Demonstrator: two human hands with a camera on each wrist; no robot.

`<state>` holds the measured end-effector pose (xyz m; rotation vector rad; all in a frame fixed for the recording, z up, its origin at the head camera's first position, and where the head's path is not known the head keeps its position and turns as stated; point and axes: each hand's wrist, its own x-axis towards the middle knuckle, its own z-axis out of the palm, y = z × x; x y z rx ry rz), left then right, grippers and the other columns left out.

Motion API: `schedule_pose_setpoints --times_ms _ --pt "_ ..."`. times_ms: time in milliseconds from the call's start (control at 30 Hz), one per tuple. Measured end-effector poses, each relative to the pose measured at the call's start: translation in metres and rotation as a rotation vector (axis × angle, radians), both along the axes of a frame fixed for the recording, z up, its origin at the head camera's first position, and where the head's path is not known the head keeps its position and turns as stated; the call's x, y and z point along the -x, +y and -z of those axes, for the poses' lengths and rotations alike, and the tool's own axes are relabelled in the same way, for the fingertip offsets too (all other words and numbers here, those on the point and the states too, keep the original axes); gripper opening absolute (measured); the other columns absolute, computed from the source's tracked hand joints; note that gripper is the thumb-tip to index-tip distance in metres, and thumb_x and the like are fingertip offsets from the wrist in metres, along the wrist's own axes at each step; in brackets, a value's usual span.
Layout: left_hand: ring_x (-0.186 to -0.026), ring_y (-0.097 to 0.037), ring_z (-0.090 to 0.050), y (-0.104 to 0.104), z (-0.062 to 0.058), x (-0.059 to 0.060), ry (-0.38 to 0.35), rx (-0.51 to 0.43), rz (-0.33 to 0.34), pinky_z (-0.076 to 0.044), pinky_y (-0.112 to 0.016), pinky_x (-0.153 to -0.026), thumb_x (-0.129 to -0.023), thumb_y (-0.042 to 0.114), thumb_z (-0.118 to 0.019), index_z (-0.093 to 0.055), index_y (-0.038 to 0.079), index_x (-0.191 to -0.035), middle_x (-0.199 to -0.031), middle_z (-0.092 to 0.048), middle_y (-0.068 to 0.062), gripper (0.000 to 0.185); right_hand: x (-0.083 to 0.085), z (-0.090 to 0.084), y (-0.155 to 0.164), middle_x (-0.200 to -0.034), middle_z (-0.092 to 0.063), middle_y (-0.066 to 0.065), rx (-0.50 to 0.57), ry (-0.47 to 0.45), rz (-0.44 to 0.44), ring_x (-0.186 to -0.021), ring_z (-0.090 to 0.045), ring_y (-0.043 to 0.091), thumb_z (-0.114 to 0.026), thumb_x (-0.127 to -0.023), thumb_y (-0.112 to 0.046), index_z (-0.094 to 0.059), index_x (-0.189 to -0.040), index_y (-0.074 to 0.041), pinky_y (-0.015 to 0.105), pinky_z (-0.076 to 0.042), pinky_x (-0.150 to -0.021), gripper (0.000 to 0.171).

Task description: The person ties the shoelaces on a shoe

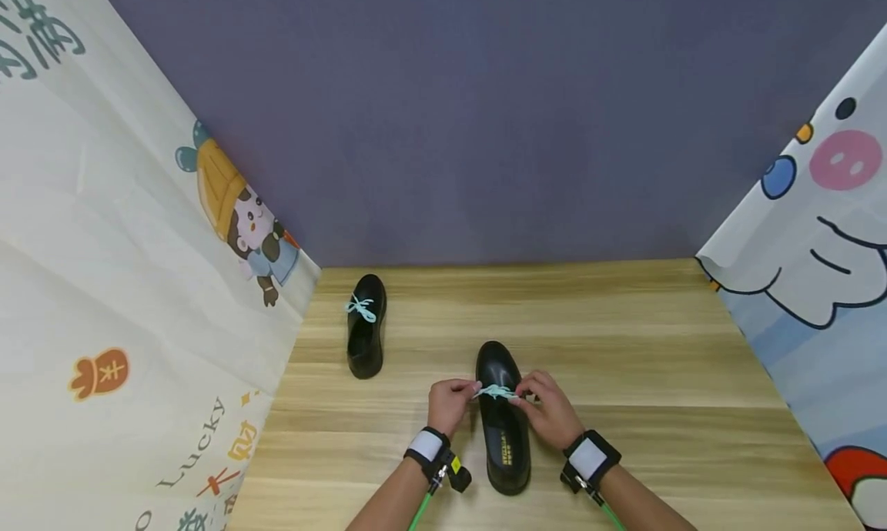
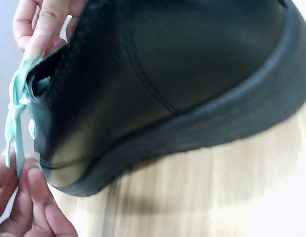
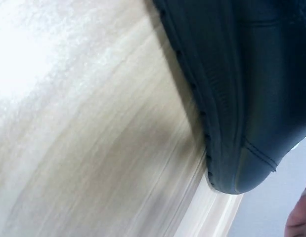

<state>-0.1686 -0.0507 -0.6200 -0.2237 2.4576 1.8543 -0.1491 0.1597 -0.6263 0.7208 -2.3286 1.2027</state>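
Observation:
A black leather shoe (image 1: 504, 446) stands on the wooden surface between my hands, its toe pointing away from me. Across its top a mint-green shoelace (image 1: 496, 392) is tied in a bow. My left hand (image 1: 449, 404) pinches the lace on the left side between thumb and fingers. On the opposite side, my right hand (image 1: 550, 409) pinches the lace too. In the left wrist view, the knot of the shoelace (image 2: 17, 106) sits between both hands. The right wrist view shows mostly the side of the shoe (image 3: 222, 89), with only a bit of fingers at the edge.
A second black shoe (image 1: 366, 338) with a tied mint-green lace stands farther back on the left. White printed cloths hang at the left (image 1: 138, 246) and right (image 1: 831, 269). A grey-blue panel (image 1: 499, 131) rises behind the wooden surface (image 1: 624, 323).

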Motion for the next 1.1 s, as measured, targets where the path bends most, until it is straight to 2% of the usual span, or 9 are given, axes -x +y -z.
schedule_pose_setpoints --times_ms 167,333,467,600,700,800,900,1100 --pt "-0.079 -0.012 -0.064 -0.007 0.002 -0.002 -0.006 -0.033 0.061 -0.051 -0.026 -0.068 -0.087 0.013 -0.078 -0.079 0.001 -0.091 -0.087 -0.076 -0.008 0.013 -0.003 -0.005 0.002 -0.089 -0.060 -0.004 -0.034 -0.019 -0.015 -0.079 -0.055 0.012 -0.080 -0.078 0.003 -0.063 -0.090 -0.009 0.028 -0.049 -0.066 0.024" --pt "-0.075 -0.011 -0.063 -0.013 0.003 -0.003 0.004 0.047 0.111 -0.049 -0.025 -0.065 -0.088 0.013 -0.078 -0.079 0.003 -0.090 -0.083 -0.074 -0.004 0.010 -0.001 -0.005 0.002 -0.084 -0.059 -0.004 -0.049 -0.042 -0.012 -0.076 -0.055 0.006 -0.079 -0.079 0.004 -0.062 -0.089 -0.009 0.025 -0.048 -0.064 0.024" --pt "-0.070 -0.012 -0.061 -0.017 0.005 -0.004 0.021 0.112 0.120 -0.049 -0.025 -0.062 -0.088 0.012 -0.077 -0.079 0.004 -0.087 -0.078 -0.072 -0.001 0.008 0.001 -0.004 0.002 -0.081 -0.058 -0.004 -0.037 -0.057 -0.011 -0.074 -0.054 0.005 -0.079 -0.078 0.007 -0.061 -0.086 -0.008 0.023 -0.047 -0.062 0.024" --pt "-0.067 -0.010 -0.059 -0.018 0.006 -0.005 0.031 0.128 0.122 -0.048 -0.025 -0.060 -0.089 0.012 -0.076 -0.078 0.005 -0.085 -0.075 -0.069 0.001 0.008 0.003 -0.005 0.002 -0.080 -0.058 -0.005 -0.035 -0.082 -0.005 -0.073 -0.054 0.004 -0.079 -0.077 0.007 -0.061 -0.084 -0.009 0.024 -0.048 -0.062 0.025" --pt "-0.070 -0.008 -0.061 -0.018 0.007 -0.006 0.077 0.129 0.155 -0.051 -0.025 -0.062 -0.090 0.012 -0.076 -0.078 0.004 -0.089 -0.079 -0.071 0.000 0.009 0.004 -0.006 0.003 -0.080 -0.059 -0.006 -0.037 -0.123 0.003 -0.073 -0.054 0.004 -0.079 -0.079 0.007 -0.062 -0.085 -0.009 0.025 -0.048 -0.062 0.024" --pt "-0.075 -0.008 -0.064 -0.020 0.007 -0.007 0.116 0.128 0.217 -0.053 -0.024 -0.066 -0.090 0.013 -0.076 -0.077 0.001 -0.095 -0.084 -0.073 -0.002 0.013 0.004 -0.008 0.005 -0.079 -0.058 -0.008 -0.038 -0.175 0.025 -0.072 -0.053 0.003 -0.078 -0.079 0.007 -0.062 -0.085 -0.010 0.025 -0.048 -0.062 0.024" --pt "-0.078 -0.009 -0.066 -0.021 0.008 -0.008 0.172 0.167 0.259 -0.054 -0.024 -0.069 -0.089 0.011 -0.076 -0.076 0.002 -0.096 -0.085 -0.073 -0.003 0.012 0.004 -0.010 0.006 -0.079 -0.056 -0.009 -0.047 -0.222 0.047 -0.072 -0.052 0.002 -0.078 -0.080 0.007 -0.061 -0.084 -0.011 0.025 -0.047 -0.062 0.024" --pt "-0.082 -0.017 -0.068 -0.022 0.011 -0.007 0.445 0.317 0.278 -0.055 -0.028 -0.075 -0.086 0.005 -0.076 -0.077 0.003 -0.089 -0.089 -0.071 -0.005 0.004 0.004 -0.014 0.006 -0.081 -0.059 -0.008 -0.033 -0.277 0.035 -0.075 -0.055 0.005 -0.076 -0.084 0.004 -0.063 -0.087 -0.008 0.028 -0.051 -0.066 0.018"
